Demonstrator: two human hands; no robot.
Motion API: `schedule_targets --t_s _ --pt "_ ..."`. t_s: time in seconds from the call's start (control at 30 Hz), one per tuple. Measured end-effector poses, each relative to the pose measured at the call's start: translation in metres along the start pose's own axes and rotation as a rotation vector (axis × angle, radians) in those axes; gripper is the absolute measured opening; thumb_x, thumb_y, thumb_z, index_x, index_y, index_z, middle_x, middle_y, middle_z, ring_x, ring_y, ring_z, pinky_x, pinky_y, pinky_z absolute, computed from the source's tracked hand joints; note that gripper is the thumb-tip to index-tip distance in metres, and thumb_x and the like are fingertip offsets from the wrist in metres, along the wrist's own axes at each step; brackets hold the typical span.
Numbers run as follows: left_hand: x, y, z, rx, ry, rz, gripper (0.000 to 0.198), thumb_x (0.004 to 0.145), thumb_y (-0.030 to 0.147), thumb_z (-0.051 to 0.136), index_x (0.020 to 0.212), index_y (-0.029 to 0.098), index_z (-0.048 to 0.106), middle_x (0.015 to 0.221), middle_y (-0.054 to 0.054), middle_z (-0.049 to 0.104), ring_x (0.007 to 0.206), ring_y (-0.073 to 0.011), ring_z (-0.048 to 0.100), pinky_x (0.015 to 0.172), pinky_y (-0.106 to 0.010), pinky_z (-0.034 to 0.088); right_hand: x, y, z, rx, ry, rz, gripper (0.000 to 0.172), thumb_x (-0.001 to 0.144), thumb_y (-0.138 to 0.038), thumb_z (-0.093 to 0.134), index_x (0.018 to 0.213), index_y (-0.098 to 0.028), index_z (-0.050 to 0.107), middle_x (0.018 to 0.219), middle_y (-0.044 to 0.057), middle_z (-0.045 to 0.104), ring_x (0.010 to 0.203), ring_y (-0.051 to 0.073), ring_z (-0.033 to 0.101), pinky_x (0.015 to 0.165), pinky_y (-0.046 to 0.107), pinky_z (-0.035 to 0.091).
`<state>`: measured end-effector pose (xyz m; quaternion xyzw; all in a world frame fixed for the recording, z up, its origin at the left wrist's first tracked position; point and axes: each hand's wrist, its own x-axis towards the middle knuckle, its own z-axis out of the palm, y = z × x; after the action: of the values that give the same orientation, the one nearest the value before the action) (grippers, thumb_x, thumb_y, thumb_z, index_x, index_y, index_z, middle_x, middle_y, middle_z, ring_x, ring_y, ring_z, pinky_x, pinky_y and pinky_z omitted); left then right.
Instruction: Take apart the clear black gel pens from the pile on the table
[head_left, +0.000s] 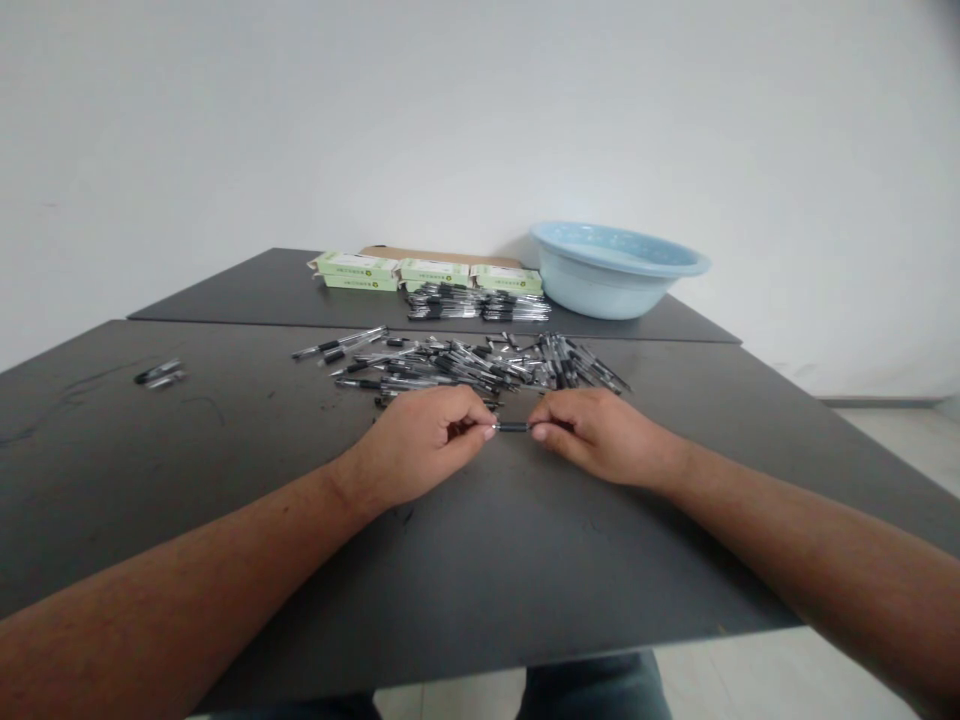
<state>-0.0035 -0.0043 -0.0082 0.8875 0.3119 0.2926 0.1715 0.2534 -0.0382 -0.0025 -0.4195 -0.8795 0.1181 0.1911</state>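
Note:
Between my two hands a pen (513, 427) lies level, its black grip section showing in the gap. My left hand (431, 440) pinches one end with thumb and forefinger. The other end is pinched the same way by my right hand (600, 432). Both ends are hidden inside the fingers. Just beyond the hands spreads a loose heap of clear and black pens and pen parts (465, 365), lying in many directions on the dark table (480, 560).
Bundled pens (480, 303) lie behind the heap, in front of green and white boxes (356, 270). At the back right stands a light blue basin (619, 270). A few small pen pieces (161, 374) lie far left. A seam crosses the tabletop.

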Motion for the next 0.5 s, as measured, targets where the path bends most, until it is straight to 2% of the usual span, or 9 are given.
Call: schedule_targets --t_s 0.07,0.17,0.27,0.33,0.43,0.5 --pt "-0.0002 -0.0008 0.0003 -0.003 -0.002 0.001 0.01 0.09 0.024 0.062 0.089 0.021 0.072 0.08 0.002 0.071 0.074 -0.0133 0.066 0.067 -0.025 0.044 0.0001 0.0004 0.0 0.012 -0.012 -0.018 0.02 0.101 -0.029 0.047 0.099 -0.02 0.065 0.089 0.004 0.072 0.081 0.016 0.066 0.075 0.028 0.048" --pt "-0.0005 -0.002 0.0009 -0.002 0.003 -0.002 0.011 0.091 0.025 0.062 0.089 0.021 0.071 0.08 0.002 0.071 0.074 -0.0134 0.066 0.067 -0.025 0.044 0.0003 0.0006 0.0003 0.036 0.026 0.032 0.015 0.097 -0.03 0.056 0.105 -0.02 0.063 0.089 0.003 0.072 0.078 0.016 0.066 0.071 0.027 0.048" --pt "-0.0005 -0.0019 0.0008 0.0 -0.002 -0.001 0.011 0.091 0.026 0.061 0.09 0.021 0.071 0.081 0.002 0.072 0.074 -0.0138 0.066 0.066 -0.025 0.044 0.0006 0.0008 0.0009 0.008 0.0 0.005 0.014 0.098 -0.03 0.054 0.099 -0.02 0.064 0.087 0.003 0.072 0.079 0.016 0.067 0.072 0.028 0.048" --pt "-0.0005 -0.0015 0.0004 0.001 -0.005 -0.001 0.012 0.091 0.026 0.061 0.091 0.021 0.072 0.081 0.001 0.072 0.075 -0.014 0.066 0.066 -0.025 0.045 0.0006 0.001 0.0013 0.008 -0.023 -0.024 0.021 0.101 -0.029 0.047 0.098 -0.02 0.066 0.089 0.005 0.073 0.081 0.017 0.067 0.075 0.029 0.049" --pt "-0.0005 -0.0017 0.0003 -0.001 -0.001 -0.002 0.012 0.091 0.026 0.061 0.09 0.021 0.072 0.081 0.001 0.072 0.074 -0.0139 0.066 0.066 -0.025 0.045 0.0001 0.0013 0.002 0.055 0.023 0.02 0.017 0.099 -0.03 0.053 0.108 -0.02 0.063 0.089 0.004 0.073 0.078 0.016 0.067 0.072 0.028 0.049" --pt "-0.0006 -0.0024 0.0006 0.0 -0.002 -0.006 0.012 0.091 0.026 0.061 0.091 0.022 0.072 0.081 0.002 0.072 0.074 -0.0138 0.066 0.066 -0.025 0.044 -0.0001 0.0015 0.0021 0.052 0.046 0.037 0.015 0.096 -0.029 0.058 0.107 -0.021 0.062 0.088 0.003 0.072 0.077 0.016 0.067 0.071 0.027 0.049"
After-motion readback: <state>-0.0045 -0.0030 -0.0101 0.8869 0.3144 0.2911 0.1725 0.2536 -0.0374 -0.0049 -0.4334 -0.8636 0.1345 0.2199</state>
